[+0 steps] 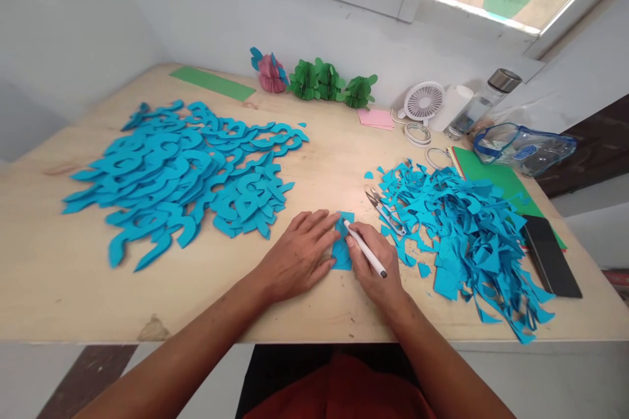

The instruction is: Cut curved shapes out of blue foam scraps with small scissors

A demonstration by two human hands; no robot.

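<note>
A small piece of blue paper [343, 255] lies on the wooden table, with a faint curved line drawn on it. My left hand [304, 252] rests flat on the paper's left edge, fingers stretched out. In my right hand [378, 258] is a white pen [366, 250] with a dark end, its tip at the upper part of the paper. Just right of the hand lies a pair of small scissors [388, 213], at the edge of a heap of blue paper scraps [462, 216]. Cut-out blue paper shapes [162, 170] with holes are piled on the left.
Along the wall stand a pink-and-blue paper figure [272, 72] and several green paper figures [327, 82]. At the right are a small white fan [423, 102], a bottle [484, 105], a clear pouch [525, 147], green sheets [501, 180] and a black phone-like slab [550, 258].
</note>
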